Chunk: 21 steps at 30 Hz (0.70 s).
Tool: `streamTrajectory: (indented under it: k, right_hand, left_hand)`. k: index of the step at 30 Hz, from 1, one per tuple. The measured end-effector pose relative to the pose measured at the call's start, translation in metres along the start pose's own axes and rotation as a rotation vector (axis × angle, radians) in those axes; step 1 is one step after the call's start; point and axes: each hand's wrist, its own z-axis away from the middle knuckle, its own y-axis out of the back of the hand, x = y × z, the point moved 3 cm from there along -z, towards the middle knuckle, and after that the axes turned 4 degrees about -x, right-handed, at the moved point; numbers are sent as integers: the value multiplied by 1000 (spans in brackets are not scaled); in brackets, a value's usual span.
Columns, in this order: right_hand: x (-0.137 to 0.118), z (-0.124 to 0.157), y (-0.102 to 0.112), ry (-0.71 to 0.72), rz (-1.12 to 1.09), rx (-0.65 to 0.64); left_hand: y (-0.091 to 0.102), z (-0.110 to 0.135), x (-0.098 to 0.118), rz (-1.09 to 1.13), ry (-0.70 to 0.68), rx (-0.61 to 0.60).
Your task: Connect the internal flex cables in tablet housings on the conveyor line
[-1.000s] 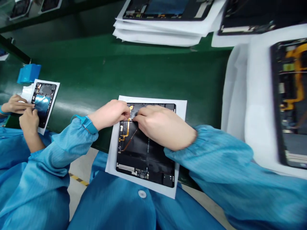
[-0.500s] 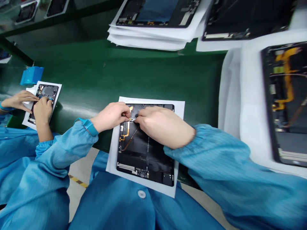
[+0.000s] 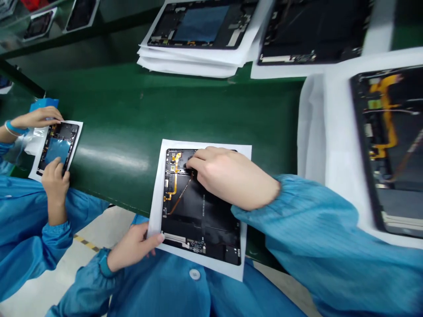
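Observation:
An opened tablet housing [image 3: 211, 220] lies on a white sheet [image 3: 216, 263] in front of me, its black inside facing up. An orange flex cable [image 3: 175, 180] runs down its left part, and a thin brown strip slants beside it. My left hand [image 3: 134, 246] grips the sheet's lower left edge, thumb on top at the tablet's corner and fingers partly hidden underneath. Over the tablet's upper middle is my right hand [image 3: 231, 176], fingers curled and pinched downward. What those fingertips hold, if anything, is hidden by the hand.
A stack of tablets on white sheets [image 3: 188, 66] stands at the back. Another opened tablet [image 3: 399, 207] lies close on the right, beside folded white sheeting [image 3: 310, 132]. At left, a co-worker's hands [image 3: 54, 180] handle a tablet on the green bench [image 3: 109, 110].
My left hand has left the tablet's upper part and moved down to the sheet's lower left edge. The right hand stays near the upper middle. The co-worker's hands have moved apart.

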Motion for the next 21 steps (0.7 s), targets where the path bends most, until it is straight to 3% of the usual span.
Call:
streamTrajectory:
  k: [2, 4, 7, 9, 13, 17, 19, 21]
  right_hand:
    - [3, -2, -2, -11, -47, 51]
    - [8, -4, -3, -15, -119, 121]
    - [23, -8, -2, -75, -240, 281]
    - [38, -14, 1, -173, -237, 399]
    - [80, -42, 9, -439, 10, 557]
    - [151, -74, 17, -760, 102, 538]
    - [186, -80, 24, -850, 105, 535]
    - [213, -80, 33, -846, 112, 533]
  left_hand:
    - [-18, -14, -10, 220, -35, 10]
    - [-27, -22, -14, 292, -77, 62]
    - [-16, -22, -16, 345, -113, 151]
    - [9, -18, -17, 345, -118, 236]
    - [83, -6, -20, 190, -171, 492]
    - [153, 1, -21, 13, -184, 709]
    - [174, 2, -20, -167, -146, 804]
    - [179, 5, -14, -408, -145, 996]
